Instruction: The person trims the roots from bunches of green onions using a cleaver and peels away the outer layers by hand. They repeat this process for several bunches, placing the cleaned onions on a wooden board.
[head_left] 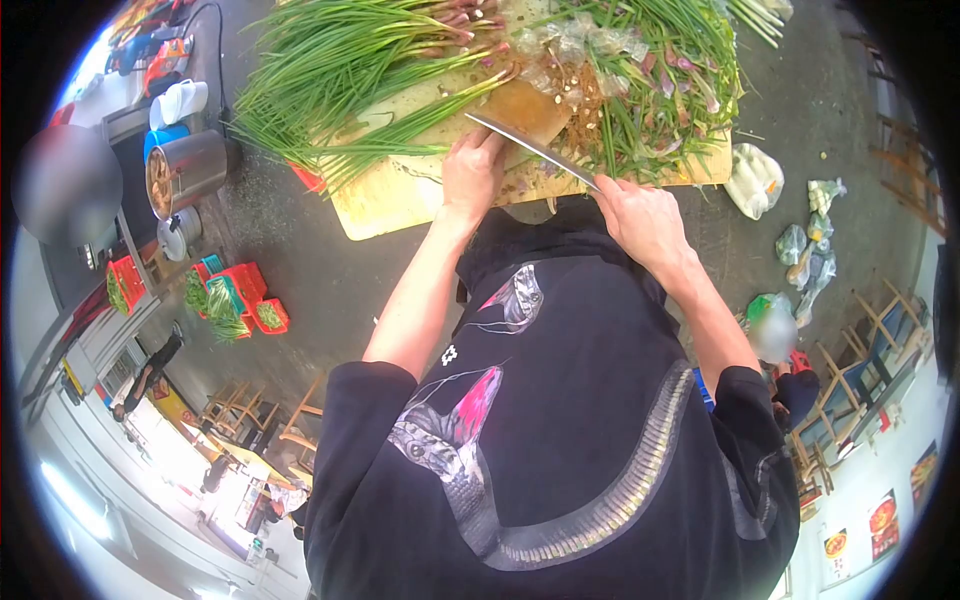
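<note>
Knife (530, 147), gripped by its handle in the closed right hand (643, 220), slants up and to the left above a pale board (365, 210). Its narrow blade reaches as far as the left hand (472, 172), whose fingers are bent and bunched near the tip. Whether the left hand pinches anything cannot be told, as its own back hides what lies beneath.

Around the hands, a heap of cut green scraps (650, 120) covers the right of the board, with clear plastic (600, 40) crumpled at its upper left. A brown patch marks the board just beyond the blade. On the grey floor, a white bag (753, 182) sits off the right corner; to the left are a metal pot (195, 168) and red baskets (240, 285) with greens. A black shirt (600, 400) with a snake print fills the lower middle.

Spring onions (340, 80) lie in a thick pile on the left of the board, beyond the left hand, long and bright green, their purplish-pink bulb ends pointing right. A few hang over the board's left edge.
</note>
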